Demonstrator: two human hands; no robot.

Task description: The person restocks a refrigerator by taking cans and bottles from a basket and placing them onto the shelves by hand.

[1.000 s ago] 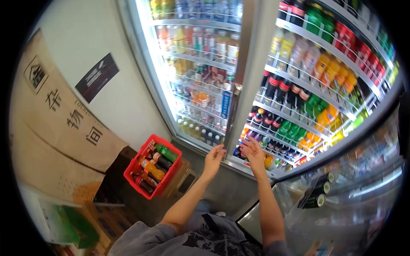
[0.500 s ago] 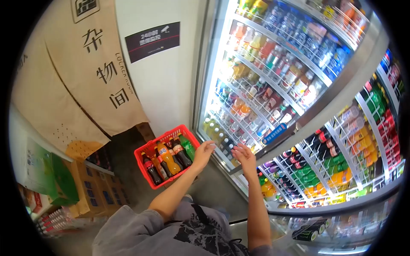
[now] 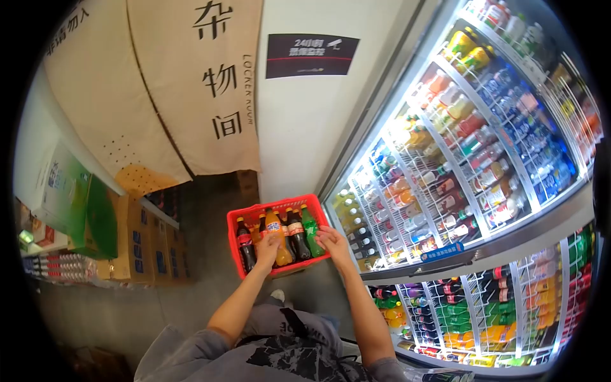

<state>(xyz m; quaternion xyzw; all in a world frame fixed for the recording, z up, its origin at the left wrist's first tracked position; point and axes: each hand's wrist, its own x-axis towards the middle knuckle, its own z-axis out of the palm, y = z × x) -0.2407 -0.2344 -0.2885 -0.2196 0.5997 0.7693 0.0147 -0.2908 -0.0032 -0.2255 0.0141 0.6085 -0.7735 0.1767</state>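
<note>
While at the basket [image 3: 233, 245], left hand [image 3: 268, 249], right hand [image 3: 335, 244] outstretched, fingers [image 3: 325, 233] bent, hold unclear.

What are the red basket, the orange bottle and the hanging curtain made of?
Red basket: probably plastic, slightly shiny, with slotted walls.
Orange bottle: likely smooth, see-through plastic; the orange inside seems to show.
Curtain: looks like dull cloth, hanging loose and split.

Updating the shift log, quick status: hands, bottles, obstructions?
Left hand over red basket, at orange bottle; grip unclear. Right hand by green bottle, near basket's rim; contact unclear. Dark bottles packed close alongside.
</note>
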